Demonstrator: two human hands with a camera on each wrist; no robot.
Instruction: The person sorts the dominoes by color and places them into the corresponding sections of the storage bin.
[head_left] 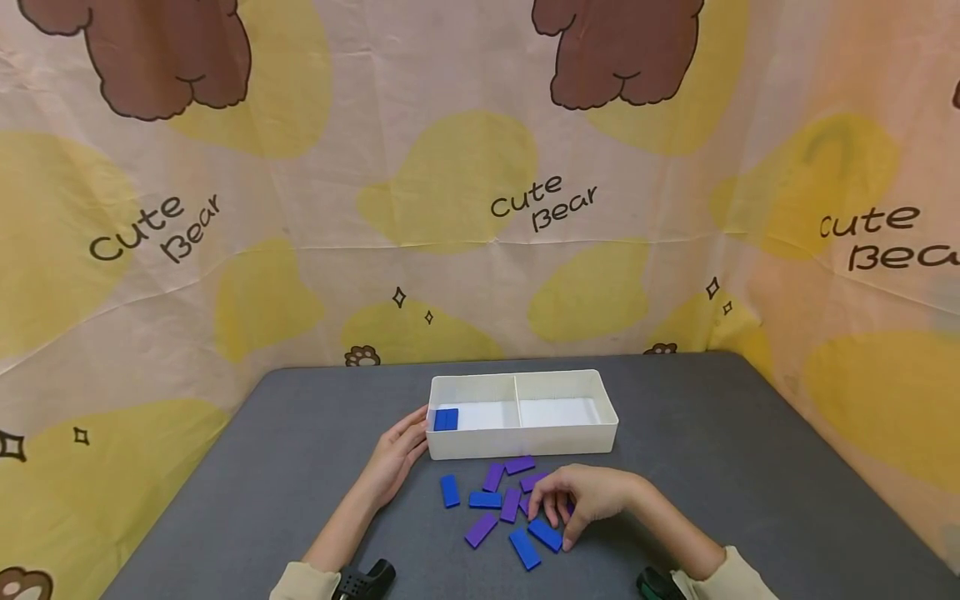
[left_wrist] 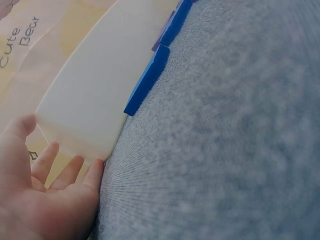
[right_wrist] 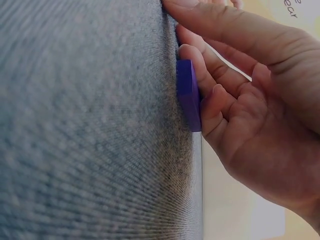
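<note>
A white two-compartment box (head_left: 517,442) stands on the table, with two blue blocks (head_left: 446,419) side by side in its left compartment. My left hand (head_left: 397,458) rests against the box's left end, its fingers extended along the wall, as the left wrist view also shows. My right hand (head_left: 588,496) is over the loose blocks in front of the box. Its thumb and index finger pinch a blue block (head_left: 545,535) by its two ends, low at the tabletop. A purple block (right_wrist: 189,95) lies by the curled fingers in the right wrist view, where the pinched block is hidden.
Several loose purple blocks (head_left: 481,530) and blue blocks (head_left: 525,548) lie scattered between the hands. One blue block (head_left: 450,491) lies near the box's front left. The grey table (head_left: 300,467) meets a patterned cloth backdrop (head_left: 450,292) at the back and sides.
</note>
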